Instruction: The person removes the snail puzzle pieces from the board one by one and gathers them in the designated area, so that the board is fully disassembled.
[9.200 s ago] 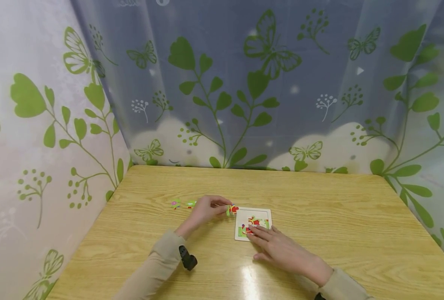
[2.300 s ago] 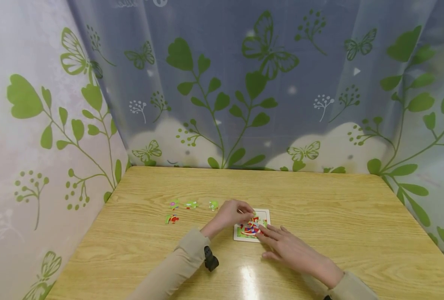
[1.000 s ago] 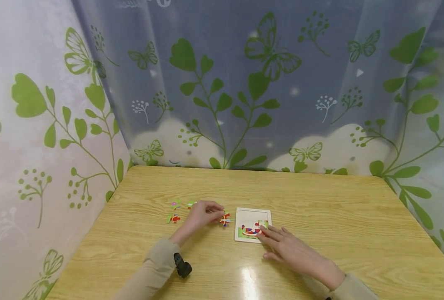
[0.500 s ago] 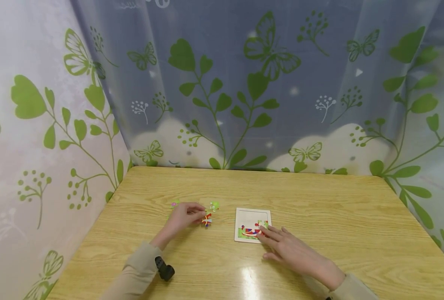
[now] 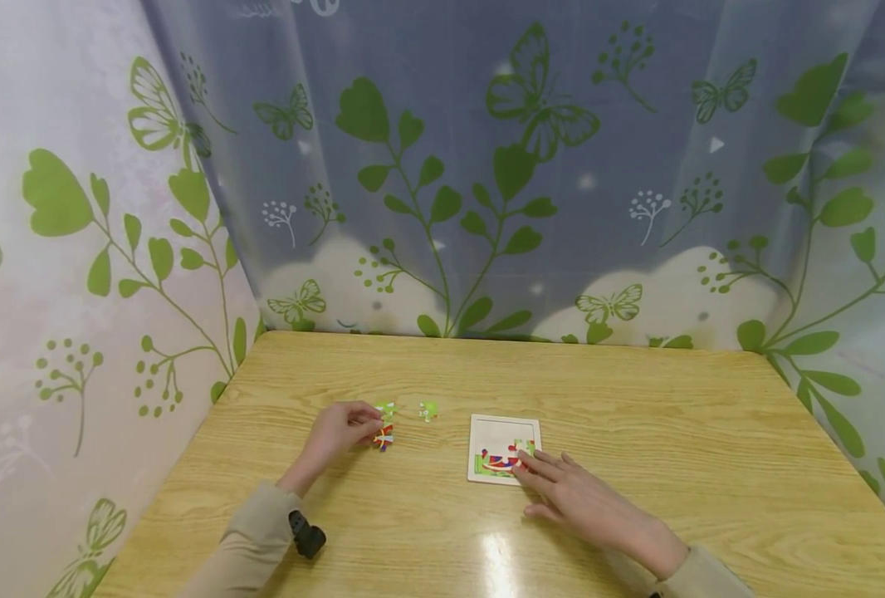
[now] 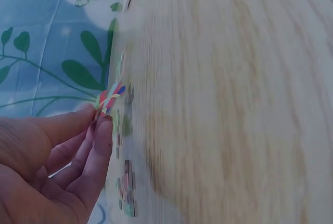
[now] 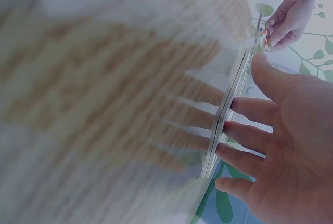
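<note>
My left hand (image 5: 338, 436) pinches a red, blue and yellow jigsaw piece (image 5: 383, 438) between thumb and fingers, left of the puzzle tray. In the left wrist view this jigsaw piece (image 6: 110, 100) is held above the tabletop. The white square puzzle tray (image 5: 491, 428) has fitted pieces (image 5: 498, 463) along its lower part and right side; its upper left shows bare board. Straight fingers of my right hand (image 5: 595, 507) rest on the tray's lower right. Two green loose pieces, a nearer one (image 5: 386, 409) and a farther one (image 5: 428, 410), lie beyond the left hand.
Other loose pieces (image 6: 126, 187) lie on the table in the left wrist view; the left hand covers them in the head view. The wooden table (image 5: 637, 407) meets a patterned curtain (image 5: 442, 208) at the back. A black wrist camera (image 5: 308, 536) sits on the left sleeve.
Over the last seconds, the left hand has carried the red, blue and yellow piece from the tray leftward to the loose pieces. The right hand has stayed at the tray's lower right.
</note>
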Tool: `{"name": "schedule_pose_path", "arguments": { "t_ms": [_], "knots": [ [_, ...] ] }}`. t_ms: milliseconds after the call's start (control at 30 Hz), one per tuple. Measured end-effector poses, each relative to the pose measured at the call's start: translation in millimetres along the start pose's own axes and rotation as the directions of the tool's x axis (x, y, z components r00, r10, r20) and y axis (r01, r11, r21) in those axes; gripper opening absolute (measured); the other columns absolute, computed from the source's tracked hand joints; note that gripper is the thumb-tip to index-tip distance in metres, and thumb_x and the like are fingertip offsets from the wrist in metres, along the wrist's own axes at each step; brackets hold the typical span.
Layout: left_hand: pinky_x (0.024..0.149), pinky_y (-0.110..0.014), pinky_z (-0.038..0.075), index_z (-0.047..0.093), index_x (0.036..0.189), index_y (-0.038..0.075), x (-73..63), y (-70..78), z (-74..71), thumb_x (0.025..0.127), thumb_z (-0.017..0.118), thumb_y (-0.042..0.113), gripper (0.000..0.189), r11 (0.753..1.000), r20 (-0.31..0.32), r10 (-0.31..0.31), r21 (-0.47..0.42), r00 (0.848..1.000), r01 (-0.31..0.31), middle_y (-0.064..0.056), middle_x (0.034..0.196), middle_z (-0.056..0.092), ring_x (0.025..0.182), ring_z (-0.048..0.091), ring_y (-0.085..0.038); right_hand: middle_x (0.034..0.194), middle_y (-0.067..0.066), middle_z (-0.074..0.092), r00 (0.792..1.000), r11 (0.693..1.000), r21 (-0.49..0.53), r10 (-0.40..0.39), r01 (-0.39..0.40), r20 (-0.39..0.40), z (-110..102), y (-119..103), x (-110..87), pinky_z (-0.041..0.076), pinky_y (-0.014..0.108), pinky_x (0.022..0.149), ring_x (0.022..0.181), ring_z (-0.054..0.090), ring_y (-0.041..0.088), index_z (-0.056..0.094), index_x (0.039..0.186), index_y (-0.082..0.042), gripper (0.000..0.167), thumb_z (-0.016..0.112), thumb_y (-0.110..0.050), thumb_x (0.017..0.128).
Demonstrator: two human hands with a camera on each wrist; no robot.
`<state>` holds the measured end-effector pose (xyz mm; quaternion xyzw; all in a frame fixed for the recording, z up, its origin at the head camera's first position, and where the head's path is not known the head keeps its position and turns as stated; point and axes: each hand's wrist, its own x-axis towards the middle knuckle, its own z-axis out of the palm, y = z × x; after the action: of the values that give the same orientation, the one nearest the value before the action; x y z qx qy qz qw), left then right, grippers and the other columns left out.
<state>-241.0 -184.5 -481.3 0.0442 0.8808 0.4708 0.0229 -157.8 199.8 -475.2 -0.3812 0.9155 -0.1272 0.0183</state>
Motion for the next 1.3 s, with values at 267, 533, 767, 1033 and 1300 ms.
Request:
{"name": "schedule_pose_path", "arguments": {
  "t_ms": [267,533,767,1033,1300],
  "knots": [
    [0.065,-0.029,0.056,0.076,0.097,0.004,-1.6,3.0,-1.8,0.089,0.079,0.011,0.011,0.988,-0.011,0.019,0.153,1.000,-0.018,-0.004,0.081,0.075,0.074,0.070,-0.018,0.155,0.020,0.043,1.000,1.000,0.008,0.000,0.000,0.003,-1,0,-0.7,0.037,0.063,0.109,0.141,0.043,0.041,0.051,0.147,-0.001,0.059,0.055,-0.040,0.103],
    [0.064,-0.031,0.057,0.076,0.091,0.005,-2.0,3.2,3.5,0.083,0.085,0.013,0.014,0.965,-0.041,0.074,0.253,0.996,-0.061,-0.004,0.084,0.075,0.074,0.072,-0.019,0.156,0.020,0.042,1.000,1.000,0.006,0.002,-0.002,0.002,-1,0,-0.3,0.037,0.063,0.109,0.141,0.043,0.041,0.051,0.147,-0.001,0.059,0.055,-0.040,0.103],
    [0.068,-0.033,0.057,0.077,0.089,0.005,-0.8,3.1,5.9,0.082,0.084,0.009,0.011,0.951,-0.055,0.114,0.296,0.992,-0.093,-0.003,0.081,0.075,0.071,0.071,-0.017,0.156,0.019,0.042,1.000,0.999,0.030,0.019,-0.019,0.007,-1,0,-0.6,0.036,0.064,0.110,0.141,0.042,0.041,0.051,0.148,-0.002,0.059,0.054,-0.042,0.104],
    [0.063,-0.030,0.054,0.077,0.098,0.007,2.5,11.0,3.5,0.093,0.074,0.014,0.009,0.969,-0.083,0.095,0.234,0.992,-0.073,-0.002,0.086,0.074,0.072,0.070,-0.016,0.158,0.018,0.040,0.999,0.996,0.080,0.047,-0.049,0.019,0,2,-0.8,0.034,0.065,0.110,0.142,0.040,0.042,0.050,0.149,-0.005,0.060,0.053,-0.045,0.103],
    [0.062,-0.027,0.057,0.077,0.108,0.003,5.7,21.8,13.4,0.097,0.070,0.016,0.018,0.991,-0.034,0.125,0.056,0.992,-0.123,-0.009,0.094,0.077,0.078,0.075,-0.023,0.156,0.018,0.043,0.998,0.992,0.105,0.068,-0.068,0.003,0,2,0.1,0.033,0.067,0.110,0.140,0.043,0.042,0.050,0.147,-0.002,0.059,0.057,-0.041,0.103]
  ]
}}
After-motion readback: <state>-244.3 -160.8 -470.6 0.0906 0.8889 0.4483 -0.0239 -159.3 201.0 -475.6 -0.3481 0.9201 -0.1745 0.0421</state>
